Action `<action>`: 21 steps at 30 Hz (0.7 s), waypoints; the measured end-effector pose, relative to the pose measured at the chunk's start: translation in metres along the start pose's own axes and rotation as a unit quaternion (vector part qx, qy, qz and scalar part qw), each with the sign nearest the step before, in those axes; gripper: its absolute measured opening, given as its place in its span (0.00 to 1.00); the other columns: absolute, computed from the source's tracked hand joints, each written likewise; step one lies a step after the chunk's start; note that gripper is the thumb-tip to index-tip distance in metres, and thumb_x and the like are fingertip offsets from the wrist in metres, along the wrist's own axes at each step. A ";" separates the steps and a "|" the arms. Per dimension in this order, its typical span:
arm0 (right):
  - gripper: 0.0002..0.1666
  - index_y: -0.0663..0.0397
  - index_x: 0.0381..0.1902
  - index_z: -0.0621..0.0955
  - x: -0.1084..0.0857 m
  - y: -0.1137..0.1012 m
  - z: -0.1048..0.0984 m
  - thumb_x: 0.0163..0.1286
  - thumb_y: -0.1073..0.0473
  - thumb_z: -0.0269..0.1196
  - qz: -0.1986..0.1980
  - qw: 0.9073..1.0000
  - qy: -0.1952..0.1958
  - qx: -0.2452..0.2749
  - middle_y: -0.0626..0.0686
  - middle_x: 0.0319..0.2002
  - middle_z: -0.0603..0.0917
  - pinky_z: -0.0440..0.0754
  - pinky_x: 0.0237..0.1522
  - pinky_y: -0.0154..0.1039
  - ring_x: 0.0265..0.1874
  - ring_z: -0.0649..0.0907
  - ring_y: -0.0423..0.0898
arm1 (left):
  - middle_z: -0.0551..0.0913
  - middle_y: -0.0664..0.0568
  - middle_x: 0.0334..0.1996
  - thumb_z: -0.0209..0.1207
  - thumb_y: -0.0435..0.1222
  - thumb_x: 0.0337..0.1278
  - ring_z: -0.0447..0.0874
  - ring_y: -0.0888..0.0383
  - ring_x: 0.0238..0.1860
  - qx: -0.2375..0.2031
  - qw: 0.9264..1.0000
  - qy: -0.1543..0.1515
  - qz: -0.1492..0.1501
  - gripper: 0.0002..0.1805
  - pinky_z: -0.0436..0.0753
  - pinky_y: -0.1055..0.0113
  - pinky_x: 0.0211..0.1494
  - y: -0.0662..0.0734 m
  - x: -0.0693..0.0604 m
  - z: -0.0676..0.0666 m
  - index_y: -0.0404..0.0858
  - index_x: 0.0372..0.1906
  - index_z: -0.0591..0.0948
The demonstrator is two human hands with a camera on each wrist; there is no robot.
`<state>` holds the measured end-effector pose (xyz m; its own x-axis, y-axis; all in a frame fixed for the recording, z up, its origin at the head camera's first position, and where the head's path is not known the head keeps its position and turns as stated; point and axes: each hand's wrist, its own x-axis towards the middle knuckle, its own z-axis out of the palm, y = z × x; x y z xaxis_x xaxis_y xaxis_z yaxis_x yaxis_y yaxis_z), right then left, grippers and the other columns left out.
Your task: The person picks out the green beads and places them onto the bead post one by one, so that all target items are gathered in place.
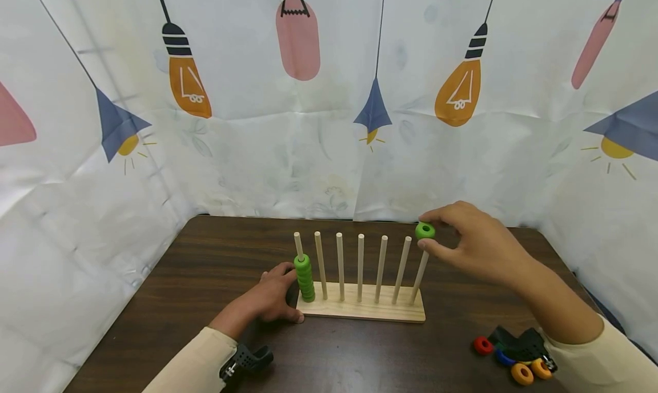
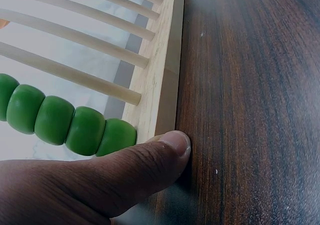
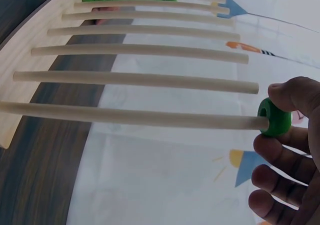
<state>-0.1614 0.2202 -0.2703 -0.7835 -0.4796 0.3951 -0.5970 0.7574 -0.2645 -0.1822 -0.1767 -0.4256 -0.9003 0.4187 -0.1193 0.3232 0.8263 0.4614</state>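
Note:
A wooden peg rack [image 1: 360, 308] with a row of upright pegs stands on the table. Several green beads [image 1: 304, 279] are stacked on its leftmost peg. At that end my left hand [image 1: 272, 296] holds the base, its thumb [image 2: 160, 155] against the front corner and its other fingers behind the stack. My right hand [image 1: 475, 241] pinches a single green bead [image 1: 425, 231] between thumb and fingers at the top of the rightmost peg [image 3: 150, 117]. In the right wrist view the peg's tip sits in the bead's hole.
Loose beads lie on the dark wooden table [image 1: 390, 359] near my right wrist: a red one [image 1: 483, 345], orange ones [image 1: 522, 374] and a blue one [image 1: 505, 357], partly hidden by the wrist strap. A printed white curtain [image 1: 257, 164] hangs behind the table.

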 end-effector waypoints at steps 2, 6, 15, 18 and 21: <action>0.19 0.48 0.53 0.86 0.001 -0.001 0.001 0.66 0.51 0.74 0.002 1.000 -0.002 0.003 0.44 0.46 0.84 0.79 0.45 0.50 0.45 0.80 0.45 | 0.65 0.35 0.70 0.84 0.46 0.36 0.62 0.32 0.72 -0.001 1.000 0.001 0.000 0.49 0.56 0.28 0.69 0.000 0.000 0.000 0.37 0.67 0.75; 0.19 0.47 0.53 0.86 0.004 -0.004 0.003 0.66 0.51 0.74 0.001 1.000 -0.003 0.003 0.43 0.44 0.84 0.78 0.44 0.48 0.44 0.79 0.43 | 0.65 0.34 0.70 0.84 0.46 0.36 0.62 0.32 0.72 0.000 1.000 0.000 0.000 0.49 0.56 0.27 0.69 -0.001 0.000 0.001 0.38 0.67 0.75; 0.21 0.49 0.53 0.86 0.011 -0.009 0.010 0.64 0.51 0.76 -0.024 1.000 0.003 0.002 0.41 0.41 0.82 0.78 0.39 0.43 0.40 0.77 0.39 | 0.65 0.35 0.70 0.84 0.47 0.36 0.62 0.32 0.72 0.000 1.000 0.000 0.000 0.49 0.56 0.28 0.69 -0.002 0.000 0.002 0.38 0.67 0.75; 0.21 0.48 0.52 0.85 0.013 -0.011 0.012 0.64 0.50 0.76 -0.025 1.000 0.001 0.007 0.40 0.42 0.82 0.78 0.39 0.43 0.40 0.77 0.38 | 0.65 0.35 0.70 0.84 0.47 0.36 0.62 0.32 0.72 -0.001 1.000 0.001 -0.001 0.49 0.56 0.28 0.69 -0.003 0.001 0.002 0.38 0.67 0.75; 0.20 0.46 0.52 0.85 0.014 -0.011 0.014 0.63 0.50 0.76 -0.029 1.000 0.002 0.012 0.38 0.39 0.81 0.78 0.38 0.42 0.40 0.77 0.38 | 0.65 0.35 0.70 0.84 0.47 0.36 0.62 0.32 0.72 -0.002 1.000 0.000 -0.002 0.49 0.56 0.28 0.70 -0.002 0.001 0.001 0.38 0.68 0.74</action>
<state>-0.1679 0.1988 -0.2738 -0.7467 -0.5212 0.4132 -0.6456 0.7174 -0.2619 -0.1831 -0.1777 -0.4279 -0.9016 0.4156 -0.1203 0.3191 0.8265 0.4637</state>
